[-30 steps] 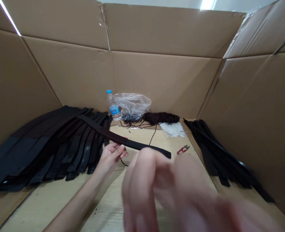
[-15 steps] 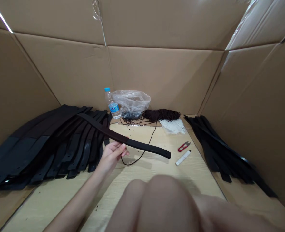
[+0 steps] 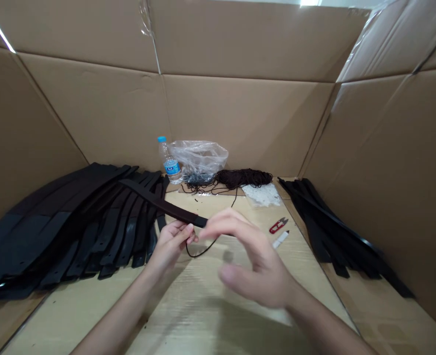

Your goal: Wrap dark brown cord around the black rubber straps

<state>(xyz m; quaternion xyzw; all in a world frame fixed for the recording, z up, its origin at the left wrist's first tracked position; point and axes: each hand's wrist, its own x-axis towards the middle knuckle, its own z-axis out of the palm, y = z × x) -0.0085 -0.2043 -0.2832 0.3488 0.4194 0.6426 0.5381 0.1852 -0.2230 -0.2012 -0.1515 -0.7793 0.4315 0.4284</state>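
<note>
My left hand pinches a long, slightly curved black strip near its middle, where a dark brown wrapped section shows. A dark cord loops down beside those fingers and runs back toward the cord bundle. Just right of it, my right hand is raised over the table, fingers and thumb apart, smeared by motion. It hides the strip's right end and part of the cord. Nothing shows between its fingers.
Many similar strips lie piled at left, others at right. Red thread snips and a white marker-like stick lie right. Behind stand a water bottle, a clear bag and a packet of white bits. Cardboard walls enclose the table.
My right hand has come up from the lower edge, blurred and near the camera, to the strip's right end. My left hand still holds the strip in nearly the same place.
</note>
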